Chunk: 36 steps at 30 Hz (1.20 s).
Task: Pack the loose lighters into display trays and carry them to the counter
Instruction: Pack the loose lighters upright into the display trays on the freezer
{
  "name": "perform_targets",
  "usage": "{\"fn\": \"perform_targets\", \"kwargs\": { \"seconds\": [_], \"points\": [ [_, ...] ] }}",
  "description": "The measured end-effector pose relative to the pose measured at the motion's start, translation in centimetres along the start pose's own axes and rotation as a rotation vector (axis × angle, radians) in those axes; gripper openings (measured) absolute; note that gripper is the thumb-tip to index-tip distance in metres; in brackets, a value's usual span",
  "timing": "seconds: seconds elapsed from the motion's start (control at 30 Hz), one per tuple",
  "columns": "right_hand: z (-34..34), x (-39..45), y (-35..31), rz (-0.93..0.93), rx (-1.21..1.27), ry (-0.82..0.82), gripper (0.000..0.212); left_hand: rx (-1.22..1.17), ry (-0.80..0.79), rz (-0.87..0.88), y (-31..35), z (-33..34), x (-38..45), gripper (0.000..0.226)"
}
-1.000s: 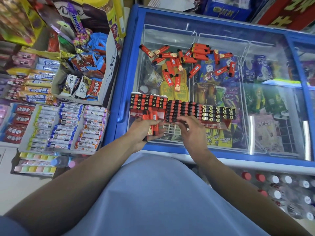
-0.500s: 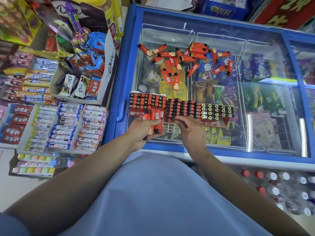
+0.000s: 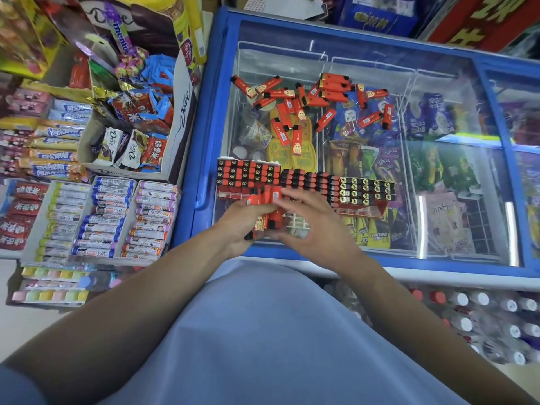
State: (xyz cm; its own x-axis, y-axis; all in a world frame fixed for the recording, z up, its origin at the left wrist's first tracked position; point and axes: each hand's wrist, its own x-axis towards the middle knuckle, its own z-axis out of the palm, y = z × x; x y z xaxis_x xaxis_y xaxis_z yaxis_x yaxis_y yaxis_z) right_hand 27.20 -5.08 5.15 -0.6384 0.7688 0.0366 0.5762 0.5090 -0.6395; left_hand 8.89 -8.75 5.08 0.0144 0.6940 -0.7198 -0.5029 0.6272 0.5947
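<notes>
Head view. Left hand (image 3: 244, 226) grips a bundle of red lighters (image 3: 267, 211), fingers curled round them, held just above the near edge of the freezer lid (image 3: 438, 159). Right hand (image 3: 317, 226) lies against the bundle's right side, fingers spread and only slightly bent, fingertips touching the lighters; a true grasp cannot be told. Just beyond the hands, a row of display trays (image 3: 304, 182) filled with lighters sits on the glass, running left to right. Farther back, loose lighters (image 3: 309, 100) lie scattered on the lid. Left of the freezer, a snack box (image 3: 131, 133) and candy rolls (image 3: 108, 214).
</notes>
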Motion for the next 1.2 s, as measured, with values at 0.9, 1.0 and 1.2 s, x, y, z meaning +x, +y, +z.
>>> {"fn": "perform_targets", "kwargs": {
  "seconds": [0.9, 1.0, 1.2],
  "points": [
    [-0.3, -0.6, 4.8, 0.206, -0.238, 0.199, 0.026, 0.029, 0.098, -0.129, -0.7, 0.2, -1.0, 0.022],
    [0.3, -0.4, 5.0, 0.179, -0.208, 0.239, 0.022, -0.019, 0.068, -0.11, -0.7, 0.1, -1.3, 0.022],
    [1.2, -0.7, 5.4, 0.172, -0.226, 0.318, 0.017, -0.082, 0.006, -0.097, -0.5, 0.0, -1.9, 0.027]
  ]
}}
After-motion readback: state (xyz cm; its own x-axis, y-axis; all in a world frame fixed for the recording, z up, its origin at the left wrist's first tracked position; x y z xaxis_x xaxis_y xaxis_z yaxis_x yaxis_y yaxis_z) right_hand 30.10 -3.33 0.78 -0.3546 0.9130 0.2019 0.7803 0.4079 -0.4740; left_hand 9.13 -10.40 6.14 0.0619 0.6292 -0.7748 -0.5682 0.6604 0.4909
